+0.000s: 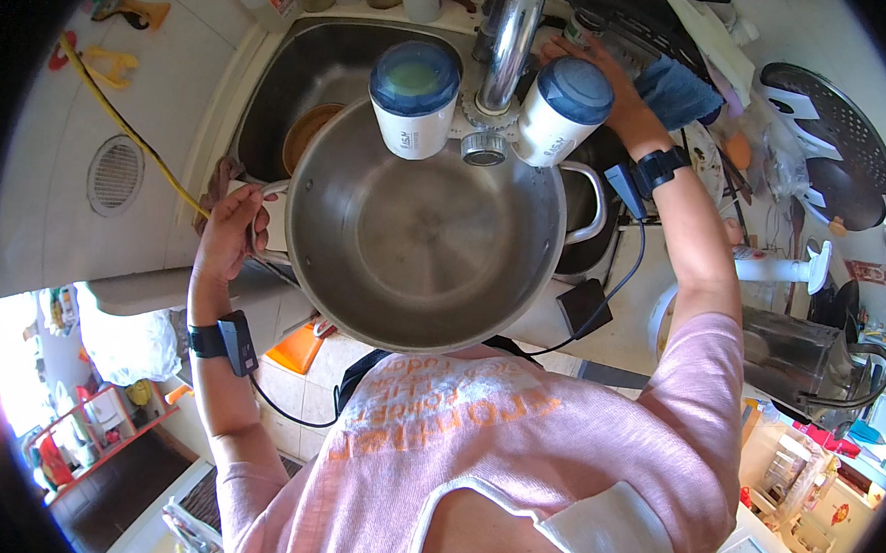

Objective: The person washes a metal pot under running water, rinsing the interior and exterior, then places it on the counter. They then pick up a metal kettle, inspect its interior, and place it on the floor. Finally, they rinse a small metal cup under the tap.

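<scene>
My left hand (239, 224) grips the left loop handle of a wide, two-handled stainless-steel pot (430, 231). Its bare inside faces up at me, and it covers much of the double-bowl sink (271, 110). The right loop handle (593, 205) has no hand on it. My right hand (604, 78) reaches to the far side of the sink, beside the chrome tap (511, 55). A white water filter with a blue cap (564, 110) partly hides that hand, so what its fingers touch is unclear. Another such filter (415, 98) hangs over the pot's far rim.
A brown round dish (308, 130) sits in the left bowl. A blue cloth (678, 93) lies right of my right hand. Farther right are a spray bottle (778, 268) and a perforated black pan (834, 124). Cables run from devices on both wrists. A yellow cord (135, 133) crosses the left wall.
</scene>
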### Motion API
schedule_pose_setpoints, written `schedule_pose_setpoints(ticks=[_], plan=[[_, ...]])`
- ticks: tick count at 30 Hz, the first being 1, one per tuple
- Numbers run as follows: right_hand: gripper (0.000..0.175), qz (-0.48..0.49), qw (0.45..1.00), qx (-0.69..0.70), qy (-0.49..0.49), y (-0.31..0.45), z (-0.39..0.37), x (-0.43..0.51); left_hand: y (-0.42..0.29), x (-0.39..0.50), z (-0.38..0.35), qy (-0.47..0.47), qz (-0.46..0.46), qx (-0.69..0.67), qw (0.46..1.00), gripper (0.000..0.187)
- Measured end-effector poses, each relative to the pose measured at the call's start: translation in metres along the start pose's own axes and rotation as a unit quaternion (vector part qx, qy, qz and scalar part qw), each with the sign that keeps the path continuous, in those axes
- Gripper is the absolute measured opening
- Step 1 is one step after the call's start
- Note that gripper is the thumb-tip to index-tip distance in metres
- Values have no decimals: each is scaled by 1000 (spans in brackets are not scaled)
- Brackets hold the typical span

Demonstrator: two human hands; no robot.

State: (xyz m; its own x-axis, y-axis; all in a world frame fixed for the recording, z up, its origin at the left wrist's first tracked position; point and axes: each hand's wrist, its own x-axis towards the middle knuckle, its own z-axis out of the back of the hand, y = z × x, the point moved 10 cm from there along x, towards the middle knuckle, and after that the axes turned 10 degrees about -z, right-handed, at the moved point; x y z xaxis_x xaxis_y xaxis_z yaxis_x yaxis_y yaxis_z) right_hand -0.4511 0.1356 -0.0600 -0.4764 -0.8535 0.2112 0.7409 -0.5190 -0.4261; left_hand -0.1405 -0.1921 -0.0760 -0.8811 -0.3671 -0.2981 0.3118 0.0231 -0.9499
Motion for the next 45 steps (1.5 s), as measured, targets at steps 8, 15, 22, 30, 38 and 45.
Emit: schedule_pose_setpoints(ticks=[8, 15, 22, 30, 38, 45], plan=[[43, -58, 993, 25, 102, -14, -11, -25, 1, 1, -1, 17, -2, -9, 1000, 25], [43, -74, 992, -20, 103, -18, -23, -30, 0, -1, -2, 11, 6, -27, 1000, 25], [49, -115, 974, 26, 195, -27, -56, -34, -1, -1, -3, 15, 4, -16, 1000, 26], [51, -177, 821, 536, 82, -26, -55, -30, 1, -2, -1, -3, 16, -13, 1000, 25], [37, -405, 472, 757, 198, -3, 27, -53, 0, -3, -2, -6, 24, -13, 1000, 25], [30, -471, 377, 782, 156, -8, 23, -46, -1, -2, -1, -3, 14, -8, 1000, 25]])
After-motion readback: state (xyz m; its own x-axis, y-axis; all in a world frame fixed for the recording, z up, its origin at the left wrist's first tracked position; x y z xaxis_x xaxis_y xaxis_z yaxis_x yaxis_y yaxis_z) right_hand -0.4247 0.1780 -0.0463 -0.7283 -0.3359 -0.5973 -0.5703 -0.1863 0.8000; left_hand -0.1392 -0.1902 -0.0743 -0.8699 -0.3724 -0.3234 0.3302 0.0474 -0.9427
